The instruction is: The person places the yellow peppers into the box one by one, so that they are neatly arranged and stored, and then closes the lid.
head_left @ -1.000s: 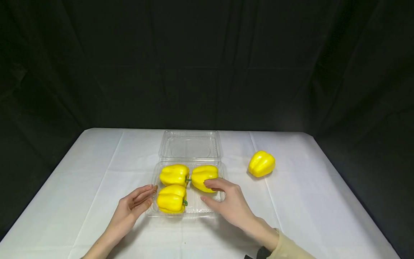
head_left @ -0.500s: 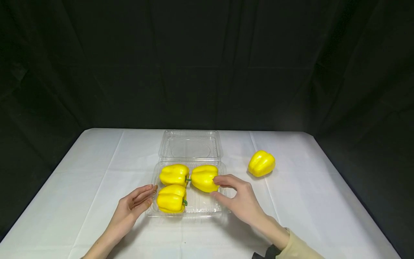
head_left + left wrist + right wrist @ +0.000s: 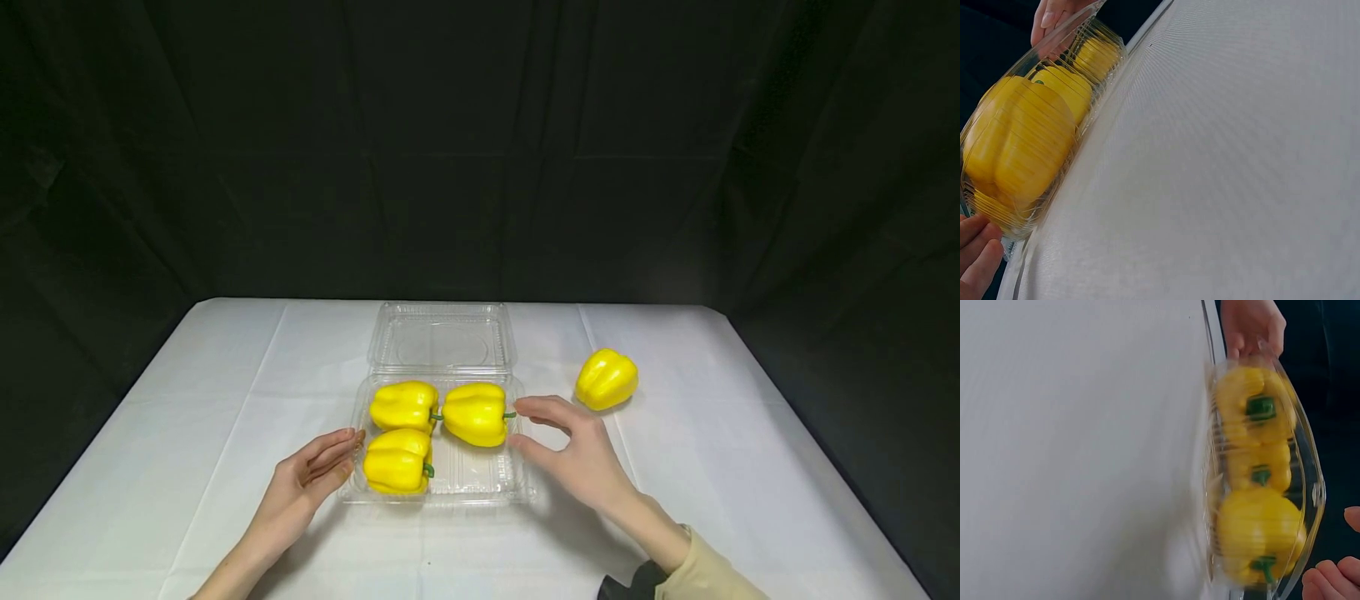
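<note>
A clear plastic clamshell container (image 3: 465,483) lies with its lid folded back on the white table. Inside are three yellow bell peppers: one back left (image 3: 403,406), one front left (image 3: 396,462) and one back right (image 3: 474,415), green stems pointing right. My left hand (image 3: 303,479) rests its fingertips against the container's left side. In the left wrist view, those fingers (image 3: 982,244) are at its corner. At the right rim my right hand (image 3: 573,446) holds nothing, thumb and fingers spread apart beside the back right pepper's stem. Another yellow bell pepper (image 3: 607,379) lies on the table farther right.
The hinged clear lid (image 3: 441,337) lies flat behind the container's base. White cloth covers the table (image 3: 720,467). A black curtain (image 3: 465,150) hangs behind and along both sides.
My right hand has let go of the back right bell pepper and moved right, out past the container's rim. The left hand and the other peppers stay where they were.
</note>
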{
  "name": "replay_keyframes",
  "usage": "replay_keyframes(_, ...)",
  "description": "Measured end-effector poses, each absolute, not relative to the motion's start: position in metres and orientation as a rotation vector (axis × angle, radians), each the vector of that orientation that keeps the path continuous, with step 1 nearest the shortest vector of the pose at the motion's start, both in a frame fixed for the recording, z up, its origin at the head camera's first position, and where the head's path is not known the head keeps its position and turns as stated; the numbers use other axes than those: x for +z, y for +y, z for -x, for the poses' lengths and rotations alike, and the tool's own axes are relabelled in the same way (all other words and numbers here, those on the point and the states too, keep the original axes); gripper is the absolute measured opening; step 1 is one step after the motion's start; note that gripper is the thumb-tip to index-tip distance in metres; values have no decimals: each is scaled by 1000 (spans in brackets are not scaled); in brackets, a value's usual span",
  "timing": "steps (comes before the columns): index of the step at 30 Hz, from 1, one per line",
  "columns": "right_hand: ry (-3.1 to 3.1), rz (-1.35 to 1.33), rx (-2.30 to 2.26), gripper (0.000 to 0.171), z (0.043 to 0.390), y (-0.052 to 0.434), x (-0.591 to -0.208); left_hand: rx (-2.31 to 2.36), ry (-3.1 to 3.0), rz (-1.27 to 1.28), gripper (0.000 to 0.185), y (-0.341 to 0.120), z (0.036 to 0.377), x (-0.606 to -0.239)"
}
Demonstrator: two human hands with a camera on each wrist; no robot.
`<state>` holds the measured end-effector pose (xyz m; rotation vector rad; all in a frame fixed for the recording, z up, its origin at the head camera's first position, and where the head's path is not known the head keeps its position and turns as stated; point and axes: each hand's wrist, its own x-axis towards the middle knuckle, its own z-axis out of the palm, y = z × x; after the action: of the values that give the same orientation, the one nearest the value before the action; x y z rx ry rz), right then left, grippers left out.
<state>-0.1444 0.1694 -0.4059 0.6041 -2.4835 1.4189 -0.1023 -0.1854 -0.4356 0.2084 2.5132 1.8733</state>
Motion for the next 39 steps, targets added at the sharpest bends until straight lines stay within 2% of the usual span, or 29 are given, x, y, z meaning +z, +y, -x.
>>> replay_keyframes(10,-2548,-467,1430,41,149,188,-408,1877,2507,-213,41,-186,103,-436)
replay_keyframes(39,-2604,-284,1293,50,169,217,-407,1870,2532,-224,40,-186,103,-437)
